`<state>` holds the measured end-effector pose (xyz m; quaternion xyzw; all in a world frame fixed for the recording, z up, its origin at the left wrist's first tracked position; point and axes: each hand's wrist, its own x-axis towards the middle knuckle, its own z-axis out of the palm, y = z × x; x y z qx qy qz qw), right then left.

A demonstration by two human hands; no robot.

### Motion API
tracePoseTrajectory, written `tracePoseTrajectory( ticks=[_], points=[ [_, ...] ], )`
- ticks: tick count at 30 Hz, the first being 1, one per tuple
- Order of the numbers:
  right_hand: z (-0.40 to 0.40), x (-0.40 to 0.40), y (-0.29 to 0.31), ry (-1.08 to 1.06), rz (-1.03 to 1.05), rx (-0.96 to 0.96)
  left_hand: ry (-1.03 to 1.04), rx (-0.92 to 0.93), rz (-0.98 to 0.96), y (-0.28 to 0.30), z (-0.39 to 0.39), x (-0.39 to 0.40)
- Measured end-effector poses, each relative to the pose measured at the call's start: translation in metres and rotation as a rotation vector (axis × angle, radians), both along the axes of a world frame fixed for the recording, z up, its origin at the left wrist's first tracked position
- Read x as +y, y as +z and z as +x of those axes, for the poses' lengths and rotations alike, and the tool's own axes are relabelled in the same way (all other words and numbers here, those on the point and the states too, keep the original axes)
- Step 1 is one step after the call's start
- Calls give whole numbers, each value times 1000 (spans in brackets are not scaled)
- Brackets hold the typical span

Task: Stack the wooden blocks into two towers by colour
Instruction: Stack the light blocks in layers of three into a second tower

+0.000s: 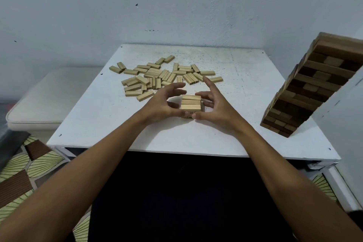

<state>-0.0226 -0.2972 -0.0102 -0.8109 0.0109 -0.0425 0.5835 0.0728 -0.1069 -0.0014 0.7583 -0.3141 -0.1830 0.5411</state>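
Right now the short stack of pale wooden blocks (191,104) sits near the front middle of the white table (110,124), and I cup it from both sides to square its layers. My left hand (161,104) and right hand (213,107) curl loosely, fingertips touching its sides, thumbs low at the front. Behind lies the scatter of pale loose blocks (157,78); the tall dark-brown block tower (306,88) stands well apart at right.

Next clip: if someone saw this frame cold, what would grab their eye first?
Probably the tall dark-brown block tower at the table's right edge, close to the wall. Next, the left hand and right hand cupped around a short light-wood stack at the table's centre, thumbs and fingers touching its sides. Behind them lies a scattered pile of loose light blocks on the white table.
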Motion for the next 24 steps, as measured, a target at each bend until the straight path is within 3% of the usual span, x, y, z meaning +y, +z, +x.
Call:
tracePoseTrajectory(
  ticks=[24],
  points=[
    [1, 4, -3, -37, 2, -24, 53, 21, -58, -7, -4, -1]
  ],
)
